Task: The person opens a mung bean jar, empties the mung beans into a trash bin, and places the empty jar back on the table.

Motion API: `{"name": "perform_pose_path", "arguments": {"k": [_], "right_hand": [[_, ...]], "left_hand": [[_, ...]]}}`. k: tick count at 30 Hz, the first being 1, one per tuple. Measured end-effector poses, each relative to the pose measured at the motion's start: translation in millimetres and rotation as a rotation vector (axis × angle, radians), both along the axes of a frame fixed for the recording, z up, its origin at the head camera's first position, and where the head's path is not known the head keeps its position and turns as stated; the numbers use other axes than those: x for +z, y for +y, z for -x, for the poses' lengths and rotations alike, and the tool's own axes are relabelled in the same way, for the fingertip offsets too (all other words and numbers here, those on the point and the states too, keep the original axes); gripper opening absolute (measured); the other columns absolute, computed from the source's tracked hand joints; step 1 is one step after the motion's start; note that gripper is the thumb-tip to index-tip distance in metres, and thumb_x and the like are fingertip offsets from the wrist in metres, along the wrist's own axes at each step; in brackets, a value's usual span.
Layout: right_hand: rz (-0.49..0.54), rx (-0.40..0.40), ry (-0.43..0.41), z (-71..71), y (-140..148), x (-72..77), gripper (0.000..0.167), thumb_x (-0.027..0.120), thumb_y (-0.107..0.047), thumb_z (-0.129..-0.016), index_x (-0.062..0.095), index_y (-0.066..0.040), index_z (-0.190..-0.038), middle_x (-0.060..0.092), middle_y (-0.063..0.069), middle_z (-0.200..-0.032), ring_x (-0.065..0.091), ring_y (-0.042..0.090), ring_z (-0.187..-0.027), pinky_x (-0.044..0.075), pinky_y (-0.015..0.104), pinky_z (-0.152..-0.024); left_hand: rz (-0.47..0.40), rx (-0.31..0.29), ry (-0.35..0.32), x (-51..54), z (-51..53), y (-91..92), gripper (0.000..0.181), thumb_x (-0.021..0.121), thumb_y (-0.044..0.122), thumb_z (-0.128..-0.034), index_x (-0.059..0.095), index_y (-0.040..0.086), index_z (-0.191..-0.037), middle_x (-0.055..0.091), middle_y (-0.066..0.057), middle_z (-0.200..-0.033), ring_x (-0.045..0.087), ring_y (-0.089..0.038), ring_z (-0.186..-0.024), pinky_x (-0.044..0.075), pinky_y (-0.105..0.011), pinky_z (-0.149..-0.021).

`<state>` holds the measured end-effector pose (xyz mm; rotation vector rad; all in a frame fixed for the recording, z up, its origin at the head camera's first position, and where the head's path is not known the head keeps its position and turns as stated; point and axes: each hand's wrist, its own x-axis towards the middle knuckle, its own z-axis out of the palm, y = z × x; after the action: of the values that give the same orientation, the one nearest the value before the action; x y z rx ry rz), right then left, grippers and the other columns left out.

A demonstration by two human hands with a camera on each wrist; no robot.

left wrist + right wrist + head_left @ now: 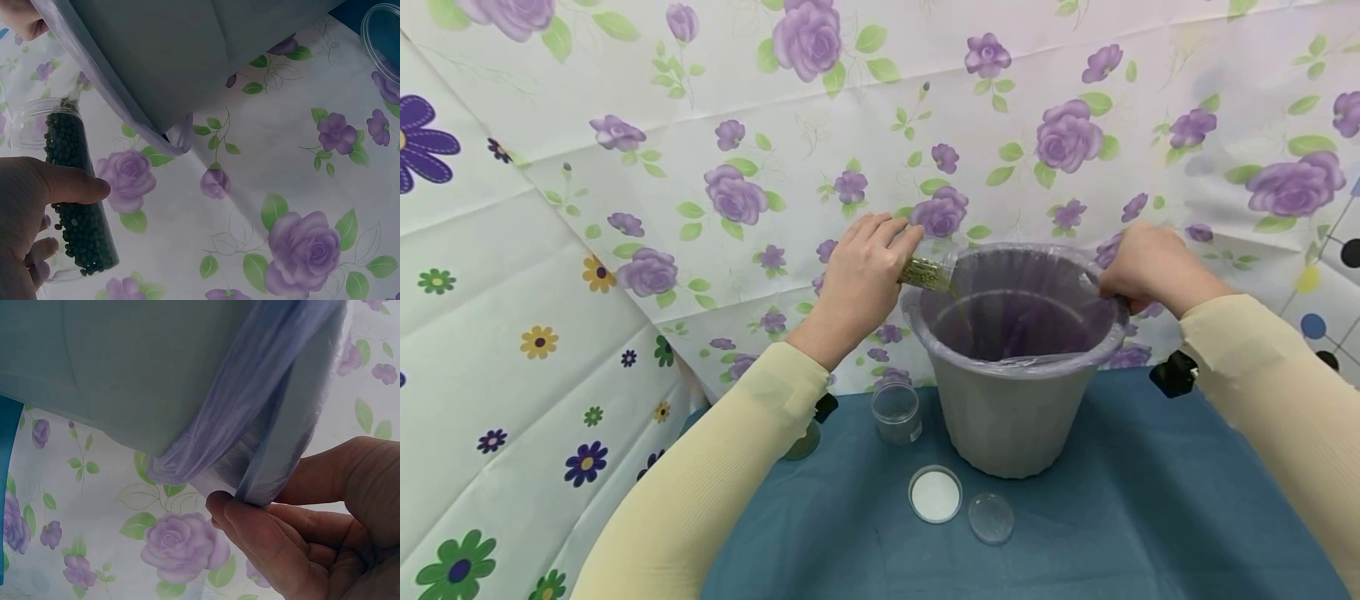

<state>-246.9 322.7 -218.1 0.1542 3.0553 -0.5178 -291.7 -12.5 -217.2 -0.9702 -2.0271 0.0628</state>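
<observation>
My left hand (865,267) grips a clear plastic jar (927,273) of small green beans (69,144), likely mung beans, tipped on its side at the left rim of a grey bin (1011,417). A thin stream of beans falls from its mouth into the bin. A translucent purple bag (1030,321) lines the bin and folds over its rim. On the opposite side, my right hand (1157,267) pinches the bin's rim and the bag's edge between thumb and fingers, as the right wrist view shows. The bin's bottom is hidden.
On the blue tablecloth (850,533), a clear open jar (897,417) stands left of the bin. In front lie a round container of white material (935,495) and a clear lid (991,518). A greenish round thing (805,443) is partly behind my left sleeve. Flowered sheeting (737,275) hangs close behind.
</observation>
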Motion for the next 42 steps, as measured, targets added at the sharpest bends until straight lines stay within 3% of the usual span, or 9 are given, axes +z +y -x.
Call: {"name": "perform_pose_path", "arguments": {"k": [12, 21, 42], "right_hand": [[-0.004, -0.005, 0.004, -0.3, 0.2, 0.2, 0.021, 0.062, -0.019, -0.075, 0.066, -0.001, -0.063, 0.062, 0.008, -0.050, 0.063, 0.019, -0.045, 0.051, 0.032, -0.052], [-0.005, -0.002, 0.008, 0.2, 0.0, -0.8, 0.021, 0.063, -0.019, -0.074, 0.066, -0.001, -0.063, 0.063, 0.008, -0.051, 0.063, 0.018, -0.046, 0.051, 0.035, -0.059], [0.000, -0.015, 0.014, -0.1, 0.0, -2.0, 0.021, 0.064, -0.019, -0.074, 0.065, 0.000, -0.064, 0.062, 0.008, -0.051, 0.062, 0.020, -0.045, 0.051, 0.032, -0.051]], "left_hand": [[-0.007, -0.019, 0.022, 0.1, -0.9, 3.3, 0.036, 0.059, -0.002, -0.0851, 0.063, 0.010, -0.119, 0.065, -0.010, -0.117, 0.058, -0.026, -0.114, 0.041, -0.035, -0.107], [-0.007, -0.019, 0.021, -0.3, -1.7, 5.8, 0.040, 0.056, -0.005, -0.0833, 0.063, 0.011, -0.120, 0.065, -0.010, -0.118, 0.057, -0.026, -0.115, 0.040, -0.035, -0.107], [-0.017, -0.034, 0.009, -0.2, -0.7, 8.9, 0.036, 0.055, -0.002, -0.0876, 0.063, 0.011, -0.120, 0.064, -0.010, -0.119, 0.056, -0.026, -0.116, 0.039, -0.035, -0.108]]}}
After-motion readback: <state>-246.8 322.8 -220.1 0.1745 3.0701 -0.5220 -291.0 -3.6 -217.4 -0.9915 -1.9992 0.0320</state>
